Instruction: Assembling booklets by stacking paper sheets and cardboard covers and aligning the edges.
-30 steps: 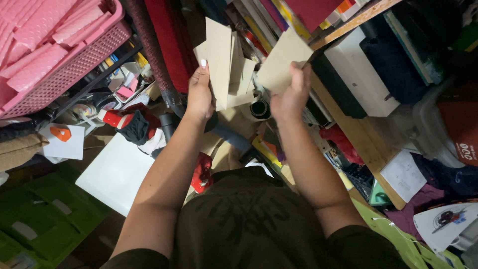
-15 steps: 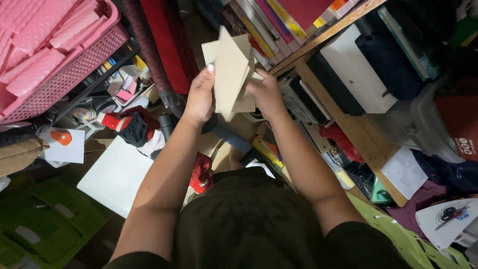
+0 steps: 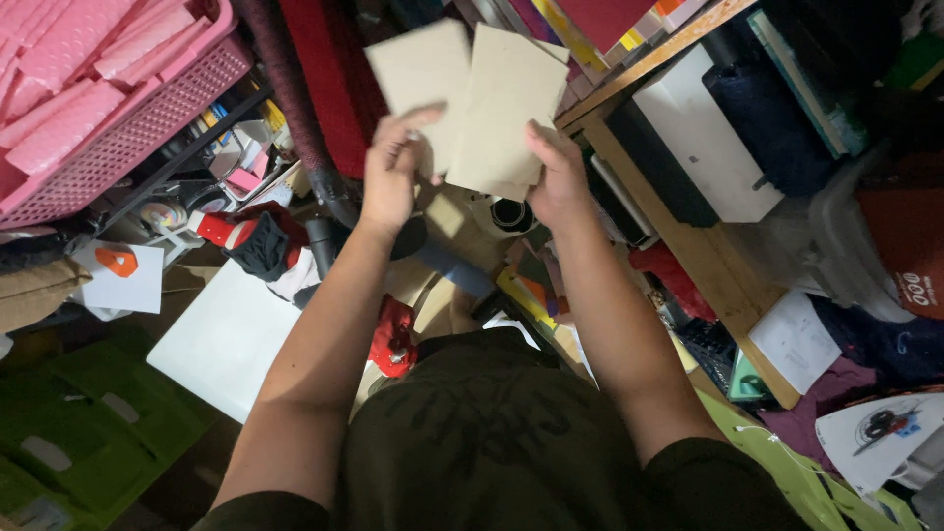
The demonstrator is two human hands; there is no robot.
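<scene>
Left hand: the left hand (image 3: 391, 182) is raised in front of the body, fingers curled shut on the lower edge of the flat tan cardboard sheet on the left (image 3: 421, 74).
Right hand: the right hand (image 3: 558, 177) is raised beside it, fingers closed on the lower right corner of the flat tan cardboard sheet on the right (image 3: 511, 103).
Cardboard sheets: both are held up side by side at the top centre of the view, the right one overlapping the left one's edge, above the cluttered floor.
Upper left: a pink plastic lattice basket (image 3: 138, 133) is filled with pink bubble-wrap mailers (image 3: 69, 69).
Below the left forearm: a white flat board (image 3: 221, 339) is laid on the floor; a red and black cloth bundle (image 3: 251, 241) is seen just beyond it.
Lower left: green plastic crates (image 3: 69, 433) are placed.
Right: a wooden shelf unit (image 3: 708, 261) is stocked with a white box (image 3: 703, 138) and dark items.
Between the arms: a black tape roll (image 3: 511, 214) is seen.
</scene>
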